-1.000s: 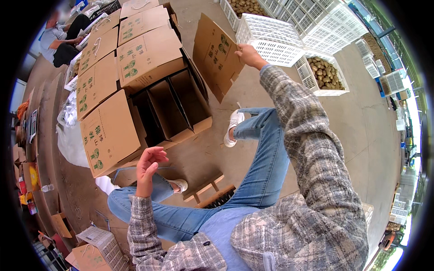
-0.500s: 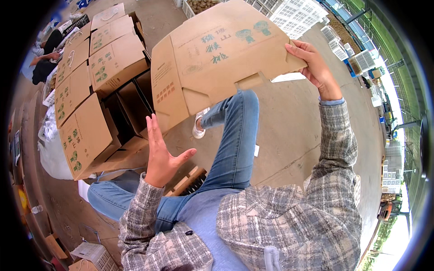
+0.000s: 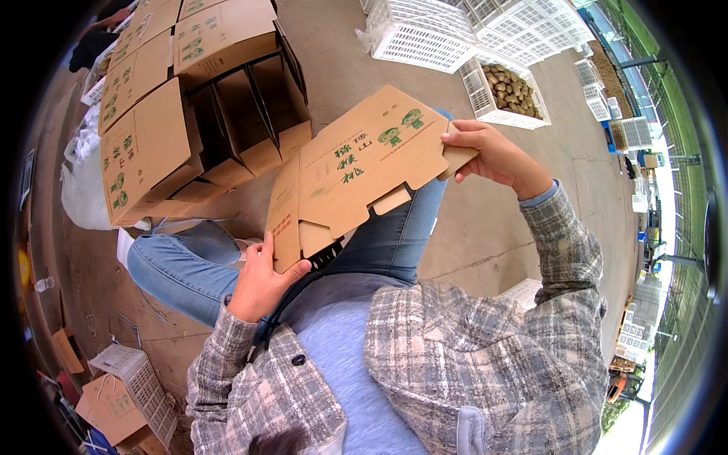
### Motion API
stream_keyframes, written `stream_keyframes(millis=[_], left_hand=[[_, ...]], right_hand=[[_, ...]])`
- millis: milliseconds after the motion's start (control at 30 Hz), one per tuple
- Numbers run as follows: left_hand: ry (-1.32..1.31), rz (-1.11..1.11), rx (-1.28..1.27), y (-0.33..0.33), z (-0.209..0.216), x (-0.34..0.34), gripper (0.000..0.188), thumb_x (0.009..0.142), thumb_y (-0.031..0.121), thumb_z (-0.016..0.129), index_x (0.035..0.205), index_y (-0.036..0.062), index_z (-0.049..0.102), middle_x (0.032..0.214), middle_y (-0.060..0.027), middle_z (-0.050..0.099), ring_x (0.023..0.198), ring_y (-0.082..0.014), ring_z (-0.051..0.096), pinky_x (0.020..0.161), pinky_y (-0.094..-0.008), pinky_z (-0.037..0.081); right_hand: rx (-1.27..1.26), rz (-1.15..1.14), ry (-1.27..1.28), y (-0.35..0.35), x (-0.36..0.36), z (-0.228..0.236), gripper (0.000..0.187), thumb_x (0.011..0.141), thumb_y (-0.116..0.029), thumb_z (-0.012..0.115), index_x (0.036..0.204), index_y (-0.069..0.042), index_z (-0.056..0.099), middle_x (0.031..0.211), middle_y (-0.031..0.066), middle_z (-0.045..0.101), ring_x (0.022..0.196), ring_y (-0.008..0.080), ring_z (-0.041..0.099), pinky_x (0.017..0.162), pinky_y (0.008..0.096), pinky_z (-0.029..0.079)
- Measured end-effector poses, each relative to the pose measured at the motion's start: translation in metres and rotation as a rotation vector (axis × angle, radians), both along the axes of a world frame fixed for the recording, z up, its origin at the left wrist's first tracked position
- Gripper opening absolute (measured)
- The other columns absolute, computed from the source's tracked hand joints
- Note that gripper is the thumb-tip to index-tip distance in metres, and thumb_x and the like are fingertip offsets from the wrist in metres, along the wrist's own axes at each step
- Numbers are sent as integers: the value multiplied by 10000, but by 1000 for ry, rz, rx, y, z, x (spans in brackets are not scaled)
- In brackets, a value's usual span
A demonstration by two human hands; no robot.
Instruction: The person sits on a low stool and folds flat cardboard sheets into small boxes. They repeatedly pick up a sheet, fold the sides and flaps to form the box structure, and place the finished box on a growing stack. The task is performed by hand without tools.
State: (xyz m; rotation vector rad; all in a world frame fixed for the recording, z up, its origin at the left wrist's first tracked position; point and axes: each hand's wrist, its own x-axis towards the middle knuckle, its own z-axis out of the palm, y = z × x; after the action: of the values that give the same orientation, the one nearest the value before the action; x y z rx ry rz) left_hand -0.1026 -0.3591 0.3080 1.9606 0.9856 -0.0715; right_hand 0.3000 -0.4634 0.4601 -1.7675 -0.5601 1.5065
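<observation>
A flat, folded cardboard box (image 3: 326, 182) with green print lies tilted over my lap and right knee. My right hand (image 3: 493, 155) grips its far right corner, thumb on top and fingers beneath. At the box's near left corner, my left hand (image 3: 262, 284) pinches the edge between thumb and fingers. Just beyond, on the left, stands a stack of assembled cardboard boxes (image 3: 140, 163) of the same print, some with open compartments showing dark insides.
A white crate of brown, round produce (image 3: 504, 95) stands on the floor ahead, beside stacked white crates (image 3: 425, 38). White plastic bags (image 3: 80, 193) lie left of the boxes. Behind on the left are a white crate (image 3: 140, 379) and a handled carton (image 3: 110, 409). Another person's arm shows at the upper left.
The flat box has come down and closer to my body. My left hand, open and apart from it before, now holds its near corner. My view has shifted.
</observation>
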Motion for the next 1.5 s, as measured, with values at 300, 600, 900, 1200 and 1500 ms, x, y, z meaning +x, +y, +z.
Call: stream_keyframes(millis=[300,600,900,1200,1500], left_hand=[[162,284,-173,62,-54,-20,920,915,809,336,858,-40,683,726,-215,670,805,-353,694,819,-422,527],[-63,731,-787,129,-124,-31,1168,746,981,208,1421,74,505,1115,-195,648,856,-294,721,588,-364,606],[-69,879,-980,149,-175,-2,867,937,789,278,1380,78,499,1111,-208,679,933,-367,713,610,-402,621],[166,795,-698,153,-203,26,764,1016,635,333,1530,71,288,1419,-278,471,653,-390,706,486,-343,546],[12,891,-830,159,-184,22,751,1011,634,338,1521,85,278,1498,-271,396,807,-506,698,599,-476,634]], right_hand=[[-46,268,274,76,-9,-123,333,994,-219,651,1142,46,514,966,187,716,816,161,663,584,269,492],[-383,946,-132,160,-46,-230,319,994,-232,583,986,83,634,840,178,730,633,171,658,543,261,463],[-324,816,-705,207,-79,-263,427,944,-333,558,1054,49,712,930,195,751,627,313,735,696,365,607],[506,724,-1799,167,-91,-237,456,862,-480,697,916,-27,700,924,117,655,998,286,612,843,408,486],[574,1165,-1316,144,-77,-275,390,892,-455,666,871,-68,707,770,89,679,827,257,646,887,456,403]])
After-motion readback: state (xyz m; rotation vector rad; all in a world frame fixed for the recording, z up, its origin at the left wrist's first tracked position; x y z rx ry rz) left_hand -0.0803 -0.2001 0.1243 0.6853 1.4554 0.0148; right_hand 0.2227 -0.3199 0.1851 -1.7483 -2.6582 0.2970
